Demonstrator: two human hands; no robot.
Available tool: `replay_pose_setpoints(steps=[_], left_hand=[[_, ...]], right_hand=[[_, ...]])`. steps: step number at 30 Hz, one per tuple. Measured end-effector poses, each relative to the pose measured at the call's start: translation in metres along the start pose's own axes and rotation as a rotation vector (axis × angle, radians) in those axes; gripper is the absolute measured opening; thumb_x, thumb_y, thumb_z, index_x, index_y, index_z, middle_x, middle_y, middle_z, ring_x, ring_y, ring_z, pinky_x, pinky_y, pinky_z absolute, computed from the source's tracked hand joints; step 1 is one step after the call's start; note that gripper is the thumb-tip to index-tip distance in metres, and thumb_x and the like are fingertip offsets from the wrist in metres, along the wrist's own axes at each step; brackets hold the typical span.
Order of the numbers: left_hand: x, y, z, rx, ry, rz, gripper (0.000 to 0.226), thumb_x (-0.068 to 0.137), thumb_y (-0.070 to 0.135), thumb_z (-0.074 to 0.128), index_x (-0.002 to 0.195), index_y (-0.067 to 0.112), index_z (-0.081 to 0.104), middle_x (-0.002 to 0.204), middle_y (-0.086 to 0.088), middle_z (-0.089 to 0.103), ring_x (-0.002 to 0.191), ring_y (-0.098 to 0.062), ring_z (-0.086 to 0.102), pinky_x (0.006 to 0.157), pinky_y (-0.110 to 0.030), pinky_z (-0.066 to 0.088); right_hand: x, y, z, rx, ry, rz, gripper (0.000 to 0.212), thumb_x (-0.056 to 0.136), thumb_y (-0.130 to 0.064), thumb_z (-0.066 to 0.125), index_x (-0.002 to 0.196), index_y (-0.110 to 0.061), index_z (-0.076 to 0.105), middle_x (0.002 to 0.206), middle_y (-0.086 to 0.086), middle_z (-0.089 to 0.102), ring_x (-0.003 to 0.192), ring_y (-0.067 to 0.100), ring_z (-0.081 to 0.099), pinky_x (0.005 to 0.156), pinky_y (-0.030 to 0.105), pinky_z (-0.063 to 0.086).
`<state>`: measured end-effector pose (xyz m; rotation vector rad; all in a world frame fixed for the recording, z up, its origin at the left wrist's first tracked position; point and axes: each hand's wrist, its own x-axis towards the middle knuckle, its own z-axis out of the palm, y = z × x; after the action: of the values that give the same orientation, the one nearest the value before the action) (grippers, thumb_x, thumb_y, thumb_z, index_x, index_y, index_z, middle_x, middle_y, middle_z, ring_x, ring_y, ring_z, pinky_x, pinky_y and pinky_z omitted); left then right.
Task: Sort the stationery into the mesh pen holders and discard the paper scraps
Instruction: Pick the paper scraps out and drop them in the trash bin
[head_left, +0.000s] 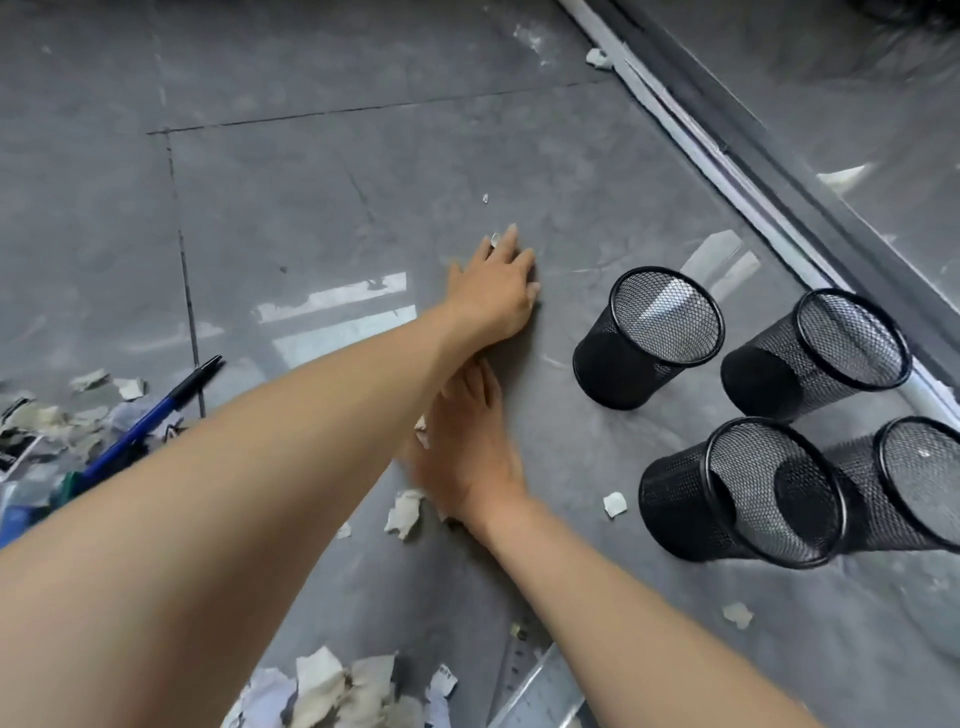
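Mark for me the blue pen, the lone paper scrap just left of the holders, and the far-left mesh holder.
blue pen (148, 420): head view, middle of its blue barrel.
paper scrap (614, 504): head view, its centre.
mesh holder (607, 366): head view, its dark outer wall.

Glossy grey tiled floor (311, 182) carries four upright black mesh pen holders (613, 364) clustered at right, a blue pen (150, 415) at left among paper scraps (405, 512) (more lie scattered and heaped near the bottom), and a clear ruler (545, 696) beside them.

pen holders (748, 410) right, pen (150, 415) left
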<state>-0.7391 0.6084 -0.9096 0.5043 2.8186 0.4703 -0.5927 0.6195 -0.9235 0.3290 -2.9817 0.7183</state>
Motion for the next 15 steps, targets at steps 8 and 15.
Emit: replay_pose_setpoints(steps=[8, 15], left_hand=[[0.007, -0.005, 0.0, 0.011, 0.095, 0.027, 0.034, 0.099, 0.026, 0.033, 0.121, 0.006, 0.05, 0.135, -0.011, 0.042, 0.126, -0.03, 0.039, 0.1, -0.043, 0.032], [-0.047, -0.033, -0.006, -0.089, 0.091, 0.199, 0.036, 0.093, 0.006, 0.035, 0.12, 0.005, 0.059, 0.128, -0.011, 0.055, 0.117, -0.027, 0.05, 0.093, -0.027, 0.034]], right_hand=[[0.001, -0.001, -0.003, 0.063, -0.023, 0.015, 0.063, 0.079, -0.046, 0.021, 0.114, -0.009, 0.058, 0.124, 0.01, 0.052, 0.127, 0.027, 0.035, 0.115, 0.041, 0.015], [0.0, 0.002, 0.002, 0.04, 0.048, -0.008, 0.05, 0.089, -0.039, 0.027, 0.116, -0.013, 0.061, 0.125, 0.011, 0.055, 0.12, 0.027, 0.036, 0.111, 0.042, 0.018]])
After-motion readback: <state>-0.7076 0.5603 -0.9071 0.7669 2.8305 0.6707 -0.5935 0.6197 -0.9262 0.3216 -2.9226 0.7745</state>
